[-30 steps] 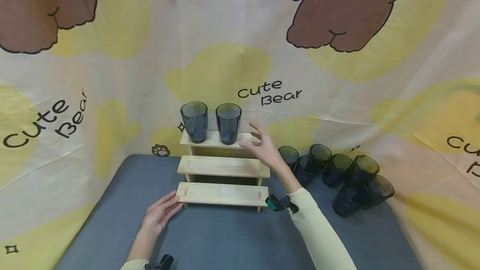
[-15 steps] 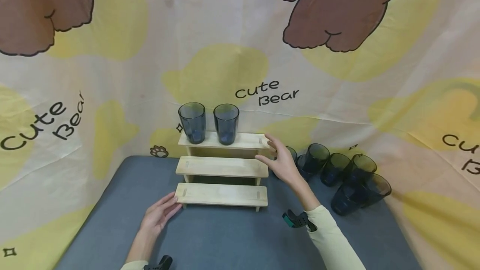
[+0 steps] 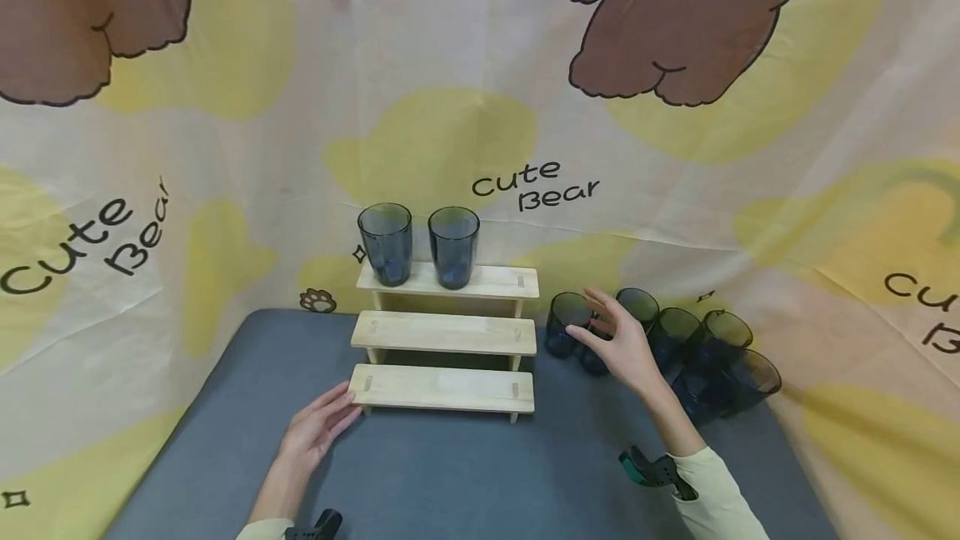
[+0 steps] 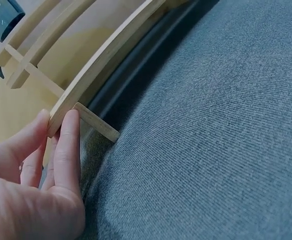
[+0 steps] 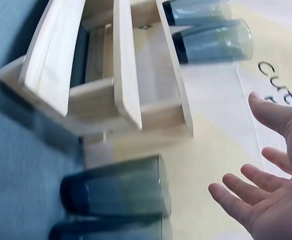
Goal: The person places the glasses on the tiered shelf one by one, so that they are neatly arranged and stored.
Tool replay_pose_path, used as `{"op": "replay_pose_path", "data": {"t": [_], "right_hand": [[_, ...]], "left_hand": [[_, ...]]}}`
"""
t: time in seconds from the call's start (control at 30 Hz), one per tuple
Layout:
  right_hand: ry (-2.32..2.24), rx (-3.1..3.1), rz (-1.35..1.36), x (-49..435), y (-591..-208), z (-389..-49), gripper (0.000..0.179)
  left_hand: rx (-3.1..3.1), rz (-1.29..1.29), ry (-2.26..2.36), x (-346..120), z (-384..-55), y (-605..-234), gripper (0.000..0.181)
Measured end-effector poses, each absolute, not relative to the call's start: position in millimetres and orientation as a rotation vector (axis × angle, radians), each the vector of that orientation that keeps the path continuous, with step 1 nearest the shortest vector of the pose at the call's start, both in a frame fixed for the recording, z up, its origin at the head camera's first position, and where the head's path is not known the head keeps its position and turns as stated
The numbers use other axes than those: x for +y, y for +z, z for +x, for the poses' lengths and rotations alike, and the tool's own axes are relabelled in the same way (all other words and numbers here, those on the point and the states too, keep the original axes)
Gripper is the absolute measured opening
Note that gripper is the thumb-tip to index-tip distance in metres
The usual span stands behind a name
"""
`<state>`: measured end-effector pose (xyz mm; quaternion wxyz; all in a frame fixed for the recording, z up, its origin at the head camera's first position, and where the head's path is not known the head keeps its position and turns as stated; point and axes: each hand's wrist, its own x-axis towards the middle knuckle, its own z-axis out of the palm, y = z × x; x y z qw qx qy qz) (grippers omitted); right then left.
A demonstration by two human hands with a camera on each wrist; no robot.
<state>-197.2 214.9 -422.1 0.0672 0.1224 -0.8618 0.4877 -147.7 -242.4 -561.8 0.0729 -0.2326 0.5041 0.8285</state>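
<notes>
Your left hand (image 3: 309, 433) pinches the left end of the lowest step of the wooden stand (image 3: 442, 332), with the board between your thumb and fingers. The stand sits on the blue-gray table (image 3: 420, 473), just to the right of that hand, and its three steps go up away from you. On the top step, ahead of your left hand and to its right, one glass (image 3: 386, 248) stands upright, with a second glass (image 3: 454, 250) just beside it. Next comes a dark glass (image 3: 561, 327) on the table, just left of your right hand (image 3: 624, 348). Your right hand is wide open, thumb apart, holding nothing and not touching that glass. More glasses (image 3: 675, 333) crowd behind your right hand and to its right, partly hidden.
</notes>
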Motion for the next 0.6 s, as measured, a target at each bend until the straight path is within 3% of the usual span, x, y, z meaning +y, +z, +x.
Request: {"op": "replay_pose_path", "data": {"t": [0.13,0.3,0.47,0.6], "right_hand": [[1.435,-2.583,0.331,236.2,-427.4,-188.1,0.068],[1.3,-2.579,0.212,266.1,-431.1,-174.1,0.07],[1.225,-2.602,0.092,291.7,-430.4,-159.9,0.075],[1.213,-2.595,-0.012,308.0,-433.3,-150.8,0.074]], "left_hand": [[1.503,-0.712,2.492,-241.3,-147.7,-561.1,0.024],[1.513,-0.704,2.483,-240.3,-148.1,-560.5,0.033],[1.489,-0.698,2.493,-241.8,-148.6,-560.6,0.021],[1.465,-0.698,2.499,-243.4,-148.4,-560.9,0.026]]}}
